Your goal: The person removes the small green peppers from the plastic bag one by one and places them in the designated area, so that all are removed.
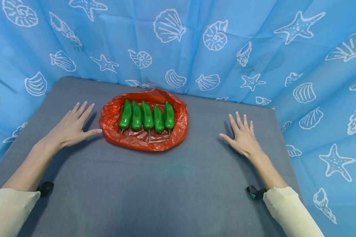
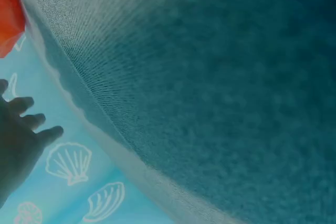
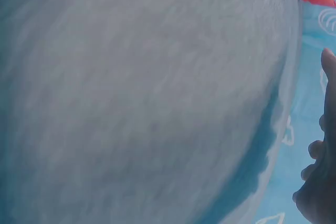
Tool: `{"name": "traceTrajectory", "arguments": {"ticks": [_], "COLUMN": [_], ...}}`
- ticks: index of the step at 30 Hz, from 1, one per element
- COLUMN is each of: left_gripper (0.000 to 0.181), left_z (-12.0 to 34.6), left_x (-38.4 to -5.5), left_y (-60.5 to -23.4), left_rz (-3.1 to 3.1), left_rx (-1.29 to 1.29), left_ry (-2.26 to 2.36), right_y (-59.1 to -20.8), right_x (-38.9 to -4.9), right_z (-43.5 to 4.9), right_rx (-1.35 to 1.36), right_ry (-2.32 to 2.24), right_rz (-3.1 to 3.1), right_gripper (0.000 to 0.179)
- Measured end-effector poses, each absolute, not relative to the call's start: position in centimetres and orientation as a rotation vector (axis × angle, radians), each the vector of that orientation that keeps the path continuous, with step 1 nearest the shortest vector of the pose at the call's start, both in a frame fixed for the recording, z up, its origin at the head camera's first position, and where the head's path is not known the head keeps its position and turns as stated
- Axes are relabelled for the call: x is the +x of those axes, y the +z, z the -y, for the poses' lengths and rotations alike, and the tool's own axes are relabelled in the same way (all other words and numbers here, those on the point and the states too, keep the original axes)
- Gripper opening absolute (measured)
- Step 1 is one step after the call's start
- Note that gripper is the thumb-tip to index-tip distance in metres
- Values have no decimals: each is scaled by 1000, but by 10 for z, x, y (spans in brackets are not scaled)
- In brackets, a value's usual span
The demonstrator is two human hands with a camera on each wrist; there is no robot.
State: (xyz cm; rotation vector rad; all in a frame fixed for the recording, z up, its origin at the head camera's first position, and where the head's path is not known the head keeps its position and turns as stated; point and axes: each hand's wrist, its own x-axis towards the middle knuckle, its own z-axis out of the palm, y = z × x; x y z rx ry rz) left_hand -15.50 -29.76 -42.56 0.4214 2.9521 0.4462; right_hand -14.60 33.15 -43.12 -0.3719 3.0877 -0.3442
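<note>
Several glossy green peppers (image 1: 147, 116) lie side by side in a row, stems toward the person. Under and around them spreads a red plastic bag (image 1: 154, 145), its edge rolled back into an oval rim. On the left, my left hand (image 1: 72, 126) is stretched flat with fingers spread, the thumb tip right at the bag's left rim. My right hand (image 1: 241, 136) is spread out too, well to the right of the bag, holding nothing. Both wrist views show a hand at the frame's side and only a corner of the red bag.
A grey cloth-covered table (image 1: 154, 197) extends beneath everything. Blue curtains (image 1: 190, 42) printed with white shells and starfish hang behind and along the sides. Each wrist carries a black strap device (image 1: 256, 192) below a pale sleeve (image 1: 290, 210).
</note>
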Motion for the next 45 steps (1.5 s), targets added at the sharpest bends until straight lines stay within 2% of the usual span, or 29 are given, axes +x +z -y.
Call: {"name": "traceTrajectory", "arguments": {"ticks": [15,25,45], "left_gripper": [113,98,92], "left_z": [282,276,271], "left_x": [-163,-162,-172], "left_y": [-415,-412,-411], "left_rz": [-2774,-2580,-2422], "left_rx": [442,335,272], "left_ry": [829,1141,1266], "right_y": [-422,-419,-414], "right_x": [-155,-157,-172], "right_z": [-299,-271,-221], "right_rx": [-500,-623,-810], "right_ry": [-435,-622,-1097], "right_rz": [-3102,-3144,-3012], "right_gripper": [90,82,66]}}
